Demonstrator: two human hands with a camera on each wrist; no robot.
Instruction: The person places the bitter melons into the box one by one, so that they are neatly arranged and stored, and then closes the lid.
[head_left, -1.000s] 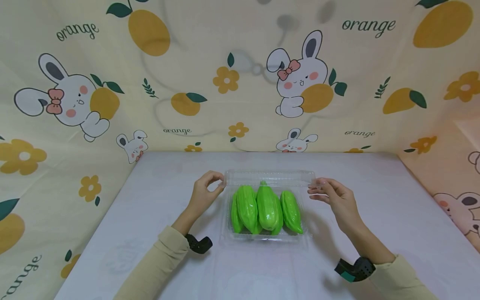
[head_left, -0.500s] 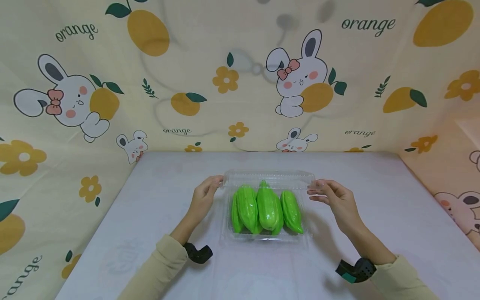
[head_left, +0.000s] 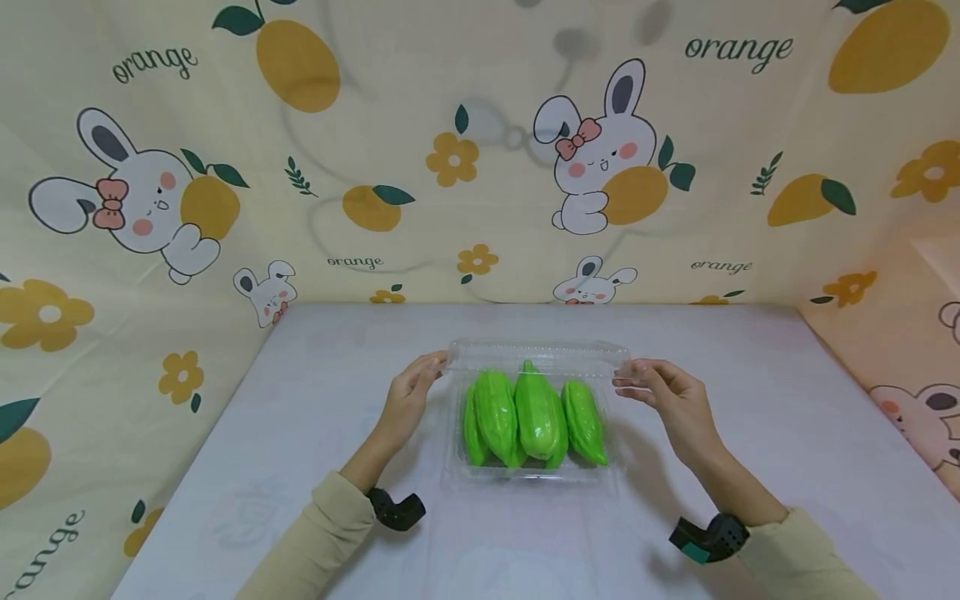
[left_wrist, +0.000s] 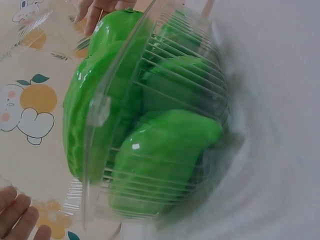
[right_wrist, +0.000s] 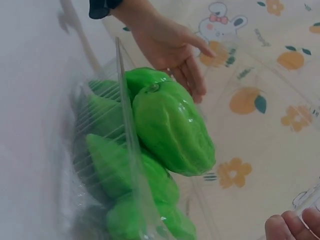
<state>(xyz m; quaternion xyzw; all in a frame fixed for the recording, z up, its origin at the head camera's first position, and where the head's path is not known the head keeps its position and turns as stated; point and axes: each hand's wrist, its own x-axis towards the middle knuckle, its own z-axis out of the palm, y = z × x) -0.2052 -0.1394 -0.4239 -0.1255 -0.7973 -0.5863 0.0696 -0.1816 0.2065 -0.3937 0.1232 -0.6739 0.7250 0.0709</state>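
Observation:
A clear plastic clamshell box (head_left: 536,477) holds several glossy green, ridged, squash-like vegetables (head_left: 538,417). Its clear lid (head_left: 536,357) stands raised at the back, hinged to the box. My left hand (head_left: 405,400) touches the lid's left end with fingers extended, the thumb apart from them in the right wrist view. At the right end, my right hand (head_left: 678,408) pinches the lid's corner between thumb and fingers. The left wrist view shows the ribbed box wall (left_wrist: 165,170) close up, with vegetables rising above the rim.
The box stands on a white-covered table (head_left: 337,333). Behind and at both sides hangs a cream cloth (head_left: 487,208) printed with rabbits, oranges and flowers. Each wrist wears a black device, one on the left wrist (head_left: 396,510) and one on the right wrist (head_left: 708,537).
My left hand has gone from a rounded thumb-and-finger shape at the lid's corner to straighter fingers against its end. The right hand, lid and box have barely moved.

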